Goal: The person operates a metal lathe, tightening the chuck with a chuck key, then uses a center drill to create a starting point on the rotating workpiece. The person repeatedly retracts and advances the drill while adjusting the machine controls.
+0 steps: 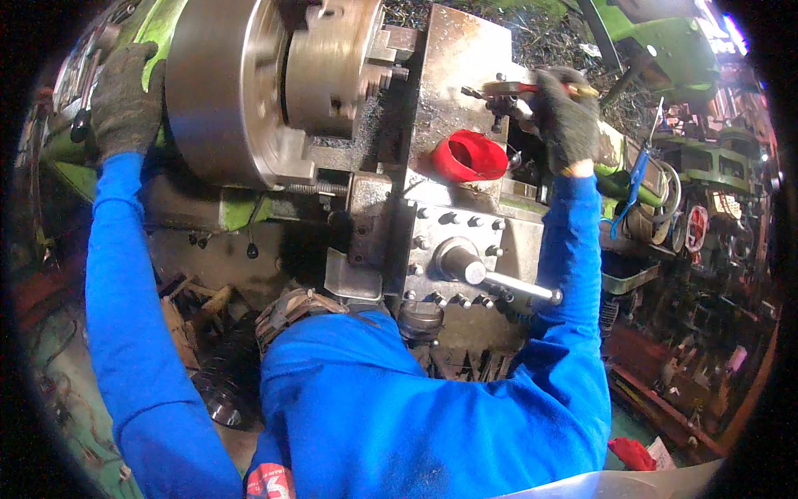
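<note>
Right hand [567,121]: it is gloved and closed around the slim red tool [514,87], near the tool's yellowish end.
Left hand [126,104]: it is gloved too, well apart from the right, laid on the green headstock [154,27] beside a black-knobbed lever [81,126]; whether its fingers grip something, I cannot tell.
Slim red tool: it lies to the left from the right hand, long axis running left to right, dark tip toward the chuck [208,91]; perhaps it is a brush, but the tip is too small to be sure.
Nearer hand: the right, plainly; the left is on the far side of the chuck.
Red cup [492,160]: it sits just below the tool, on the person's side (so a lowered tip has its rim close).
Slide plate [457,50]: its left edge stands between tip and chuck, and the bare surface left of the tip gives open room.
Chuck: blurred, its jaws facing the plate.
Tool post [426,231]: nearer the body, with its handle [522,285] reaching to the right sleeve [572,249].
Metal shavings [544,46]: heaped beyond the tool.
</note>
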Demonstrator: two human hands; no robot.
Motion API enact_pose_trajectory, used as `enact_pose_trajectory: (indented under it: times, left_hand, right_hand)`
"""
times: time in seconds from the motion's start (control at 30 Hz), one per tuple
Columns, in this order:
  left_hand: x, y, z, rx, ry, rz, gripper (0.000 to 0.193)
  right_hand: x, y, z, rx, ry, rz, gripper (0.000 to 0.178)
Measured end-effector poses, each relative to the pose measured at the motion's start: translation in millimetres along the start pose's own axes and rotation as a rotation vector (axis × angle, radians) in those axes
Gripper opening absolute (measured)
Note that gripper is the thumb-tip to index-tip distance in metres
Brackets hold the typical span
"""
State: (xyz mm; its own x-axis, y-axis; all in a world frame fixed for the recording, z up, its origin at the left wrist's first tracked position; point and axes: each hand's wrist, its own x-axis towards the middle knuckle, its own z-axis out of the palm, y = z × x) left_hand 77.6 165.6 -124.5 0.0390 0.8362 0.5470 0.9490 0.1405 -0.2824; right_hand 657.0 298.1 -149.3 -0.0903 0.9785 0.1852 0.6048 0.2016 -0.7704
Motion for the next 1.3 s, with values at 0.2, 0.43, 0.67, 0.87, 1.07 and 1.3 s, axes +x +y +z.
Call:
enact_pose_trajectory:
  times: [0.2, 0.43, 0.67, 0.87, 1.07, 1.3]
  left_hand:
    - [-0.9, 5.9, -22.1, 0.018, -0.031, -0.054, 0.040]
    - [5.0, 8.8, -9.5, 0.004, -0.005, 0.006, 0.028]
    - [7.3, 12.9, -14.2, -0.031, 0.000, 0.002, 0.043]
    - [6.2, 12.9, -13.5, 0.033, 0.046, 0.024, 0.025]
    - [4.7, 7.5, -11.1, -0.021, 0.046, 0.039, 0.026]
    - [8.3, 11.2, -15.9, 0.024, 0.018, 0.051, 0.027]
  right_hand:
    - [-49.9, 19.0, -49.0, -0.038, 0.123, -0.244, 0.015]
    - [-99.6, 21.3, -33.9, 0.494, -0.093, 0.390, 0.016]
    - [-100.7, 29.3, -1.1, 0.232, -0.171, 0.342, 0.022]
    - [-103.9, 34.8, 17.5, -0.285, -0.182, -0.150, 0.028]
    - [-100.0, 44.8, 32.6, -0.405, -0.203, -0.193, 0.022]
    - [-104.2, 22.4, 17.0, 0.152, 0.020, 0.226, 0.024]
